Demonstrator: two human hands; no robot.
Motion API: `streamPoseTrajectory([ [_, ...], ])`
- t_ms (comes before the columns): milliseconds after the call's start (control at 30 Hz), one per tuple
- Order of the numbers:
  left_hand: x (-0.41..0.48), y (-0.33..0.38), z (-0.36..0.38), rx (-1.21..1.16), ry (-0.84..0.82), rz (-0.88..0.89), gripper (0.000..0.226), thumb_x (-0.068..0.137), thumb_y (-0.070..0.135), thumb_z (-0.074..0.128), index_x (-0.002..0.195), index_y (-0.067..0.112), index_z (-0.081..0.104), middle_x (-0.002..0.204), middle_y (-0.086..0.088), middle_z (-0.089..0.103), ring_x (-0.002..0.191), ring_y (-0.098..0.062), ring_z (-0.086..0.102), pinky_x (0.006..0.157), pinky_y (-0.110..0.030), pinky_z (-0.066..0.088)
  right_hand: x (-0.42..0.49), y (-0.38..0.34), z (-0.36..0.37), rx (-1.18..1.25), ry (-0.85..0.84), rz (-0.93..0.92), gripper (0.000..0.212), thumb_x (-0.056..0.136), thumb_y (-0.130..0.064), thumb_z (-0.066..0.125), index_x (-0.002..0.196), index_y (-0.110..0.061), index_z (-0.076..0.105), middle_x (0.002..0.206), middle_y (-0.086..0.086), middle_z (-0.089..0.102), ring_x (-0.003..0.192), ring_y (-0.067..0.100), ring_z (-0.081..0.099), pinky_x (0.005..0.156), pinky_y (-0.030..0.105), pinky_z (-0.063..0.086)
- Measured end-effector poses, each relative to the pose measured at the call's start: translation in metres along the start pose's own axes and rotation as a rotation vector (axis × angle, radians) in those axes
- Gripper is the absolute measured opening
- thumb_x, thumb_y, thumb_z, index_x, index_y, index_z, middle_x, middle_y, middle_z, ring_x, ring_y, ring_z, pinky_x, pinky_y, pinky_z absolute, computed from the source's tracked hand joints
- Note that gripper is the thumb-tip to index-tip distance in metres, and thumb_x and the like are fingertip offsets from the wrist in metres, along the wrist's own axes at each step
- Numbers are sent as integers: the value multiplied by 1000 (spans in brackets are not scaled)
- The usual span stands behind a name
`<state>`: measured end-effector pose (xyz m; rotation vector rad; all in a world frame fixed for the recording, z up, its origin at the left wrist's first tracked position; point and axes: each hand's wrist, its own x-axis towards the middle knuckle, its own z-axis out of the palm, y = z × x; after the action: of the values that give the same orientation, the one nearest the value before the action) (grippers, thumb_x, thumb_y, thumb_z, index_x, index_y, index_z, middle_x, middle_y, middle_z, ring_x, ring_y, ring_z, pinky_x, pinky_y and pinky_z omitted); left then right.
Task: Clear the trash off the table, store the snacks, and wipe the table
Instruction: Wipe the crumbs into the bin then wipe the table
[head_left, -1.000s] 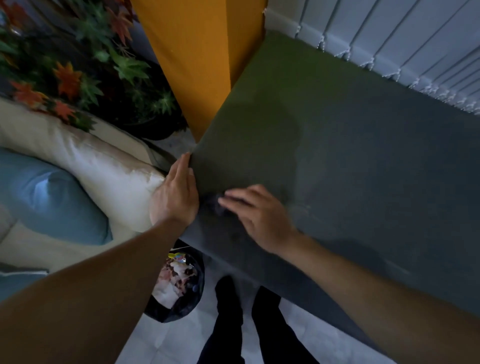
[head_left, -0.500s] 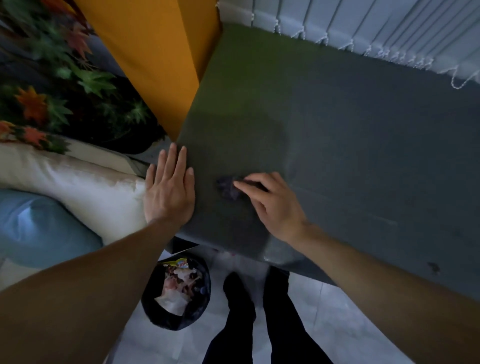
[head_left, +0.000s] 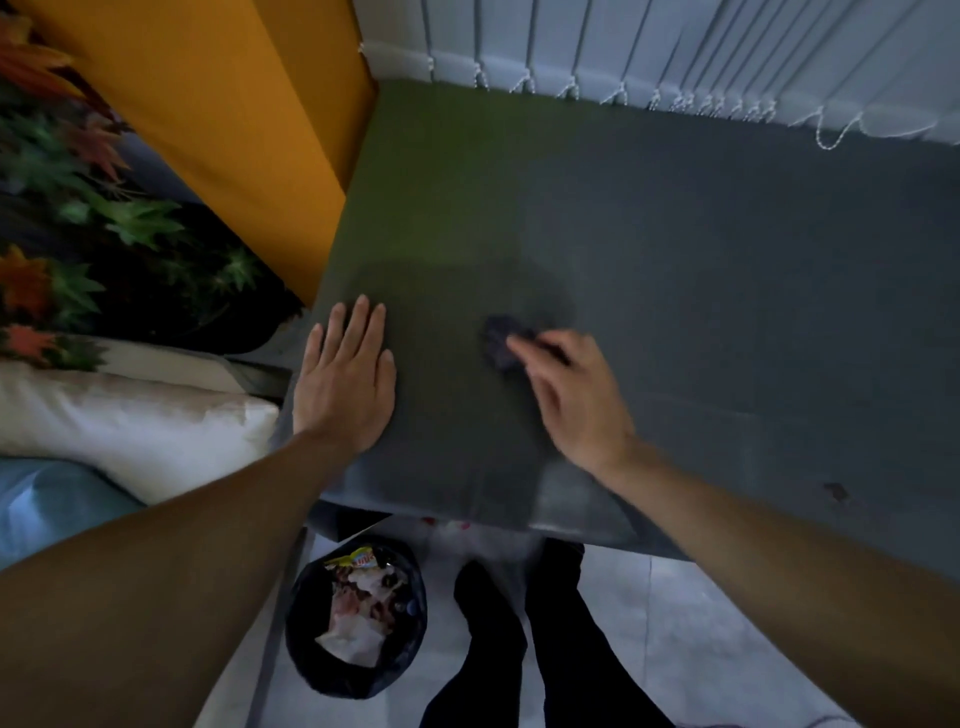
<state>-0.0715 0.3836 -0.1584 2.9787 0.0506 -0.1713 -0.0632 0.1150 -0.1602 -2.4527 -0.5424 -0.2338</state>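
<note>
Head view: left hand (head_left: 345, 384) lies flat, fingers straight, on the table (head_left: 727, 286); right hand (head_left: 571, 400) bends over a small dark cloth (head_left: 500, 347) near it — pinching or pressing, blur hides which. So small a wad may slip free, leaving patches unwiped.

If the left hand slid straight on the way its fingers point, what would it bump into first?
Only bare table lies ahead of the left hand. Past the far edge it would probably meet the white blinds, just missing the orange curtain.
</note>
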Motion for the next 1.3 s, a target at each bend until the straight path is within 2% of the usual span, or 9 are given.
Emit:
streamPoseTrajectory([
  [167, 34, 29, 0, -47, -11, 26, 59, 106, 41, 28, 160, 22, 15, 168, 0, 9, 155, -22, 4, 125, -44, 4, -37, -8, -12, 87, -250, -388, 34, 96, -8, 58, 126, -19, 68, 115, 9, 61, 93, 27, 58, 82, 36, 52],
  [367, 83, 72, 0, -90, -22, 13, 60, 106, 43, 25, 161, 24, 11, 169, -1, 3, 155, -26, -2, 125, -46, -1, 36, 49, -22, -39, 75, 100, 36, 95, -5, 58, 128, -16, 67, 114, 12, 59, 100, 29, 55, 89, 39, 48],
  [600, 98, 91, 12, 16, -12, -43, 64, 102, 52, 16, 160, 30, 2, 169, 2, -1, 155, -27, -6, 123, -54, -1, 21, 52, -34, 35, -159, -273, 32, 96, -9, 57, 124, -17, 69, 114, 12, 63, 94, 29, 61, 85, 36, 52],
  [700, 98, 93, 12, 44, -19, -49, 65, 101, 55, 13, 160, 32, -1, 169, 2, -3, 154, -28, -7, 123, -56, -1, 70, 85, -33, -50, 14, -81, 35, 96, -9, 56, 128, -18, 67, 113, 12, 60, 98, 31, 57, 88, 40, 49],
  [833, 100, 94, 12, 56, -22, -56, 66, 100, 56, 12, 160, 33, -2, 169, 3, -4, 155, -27, -6, 123, -56, -1, 106, 86, -18, -25, 129, 179, 34, 96, -8, 55, 128, -16, 66, 112, 11, 58, 100, 30, 54, 90, 29, 42],
  [967, 102, 93, 11, 76, -32, -53, 66, 98, 54, 10, 160, 33, -1, 169, 3, -3, 155, -27, -5, 123, -56, 1, 86, 67, -15, 82, -149, -211, 34, 96, -9, 57, 128, -18, 67, 118, 10, 59, 101, 29, 57, 88, 37, 49],
  [1067, 102, 93, 10, 72, -34, -53, 66, 99, 54, 10, 160, 33, 0, 169, 3, -3, 155, -26, -5, 123, -55, 0, 123, 89, -20, 72, -169, -330, 30, 101, -17, 50, 122, -16, 71, 111, 13, 63, 95, 31, 60, 85, 40, 50],
  [1233, 101, 93, 8, 70, -46, -52, 64, 101, 57, 9, 159, 34, -4, 168, 5, -8, 154, -24, -11, 123, -54, -2, 201, 129, -19, -53, 24, 62, 35, 100, -18, 46, 130, -17, 64, 112, 12, 56, 103, 31, 52, 86, 42, 47],
  [1300, 101, 92, 7, 64, -44, -48, 64, 101, 57, 9, 160, 34, -3, 168, 5, -7, 154, -24, -11, 124, -54, -1, 198, 120, -14, -39, 28, 88, 34, 99, -15, 48, 131, -16, 63, 113, 12, 55, 104, 29, 50, 88, 40, 45],
])
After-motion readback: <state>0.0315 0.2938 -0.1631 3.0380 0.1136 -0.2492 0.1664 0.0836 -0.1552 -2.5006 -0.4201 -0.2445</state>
